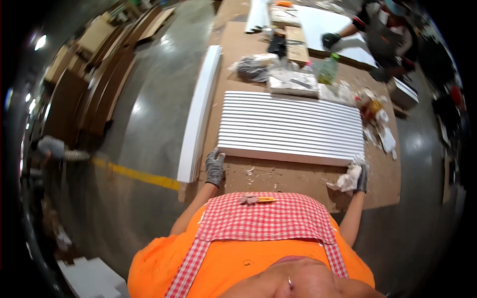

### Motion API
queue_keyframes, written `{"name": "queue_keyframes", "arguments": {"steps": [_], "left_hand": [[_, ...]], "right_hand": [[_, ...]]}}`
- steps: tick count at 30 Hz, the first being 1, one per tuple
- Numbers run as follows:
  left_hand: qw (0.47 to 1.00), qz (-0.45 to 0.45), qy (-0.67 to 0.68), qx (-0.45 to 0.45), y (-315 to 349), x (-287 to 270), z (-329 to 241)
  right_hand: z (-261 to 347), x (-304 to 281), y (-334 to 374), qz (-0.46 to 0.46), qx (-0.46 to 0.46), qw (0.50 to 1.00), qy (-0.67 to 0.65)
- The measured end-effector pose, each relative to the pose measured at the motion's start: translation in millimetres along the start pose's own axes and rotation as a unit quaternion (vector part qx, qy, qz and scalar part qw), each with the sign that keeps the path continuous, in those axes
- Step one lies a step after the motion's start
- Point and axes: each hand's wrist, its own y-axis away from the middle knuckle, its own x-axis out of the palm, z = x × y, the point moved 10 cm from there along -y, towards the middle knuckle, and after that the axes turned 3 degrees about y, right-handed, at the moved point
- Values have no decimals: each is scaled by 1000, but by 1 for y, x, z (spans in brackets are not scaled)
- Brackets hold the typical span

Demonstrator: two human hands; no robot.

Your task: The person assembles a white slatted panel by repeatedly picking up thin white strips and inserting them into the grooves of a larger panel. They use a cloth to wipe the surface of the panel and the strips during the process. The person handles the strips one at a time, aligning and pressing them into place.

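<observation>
A row of long white boards (290,126) lies side by side on the brown work table, with dark gaps between them. At its near left corner, my left hand (215,170) in a grey glove grips the end, fingers along the side and thumb by the front face. My right hand (362,179), gloved as well, is at the near right corner. A crumpled white rag (347,179) is bunched in that hand and hangs over the table; it hides part of the fingers.
Long white boards (199,116) lie along the table's left edge. Beyond the row are a white block (293,83), a grey rag (252,68) and a green-capped bottle (328,68). Crumpled scraps (387,140) lie right. A gloved co-worker (392,37) handles a white panel (330,31).
</observation>
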Motion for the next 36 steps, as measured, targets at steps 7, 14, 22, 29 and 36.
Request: {"name": "queue_keyframes", "arguments": {"steps": [7,14,22,29,36], "left_hand": [[997,-2,69,17,6,-3,-53],[992,-2,-101,70,-22,46,-43],[980,60,-111,156,-19,63,-84],[968,15,-189,163,-18,27,-80],[852,84,-455,245,-37,75,-82]], "right_hand": [[48,-50,-27,-11,-74,992,103],[92,-39,-63,-28,-6,988,150],[109,-77,-105,-93,-27,946,309],[140,74,-15,-44,-68,895,438],[61,236,43,-51,-250,561,787]]}}
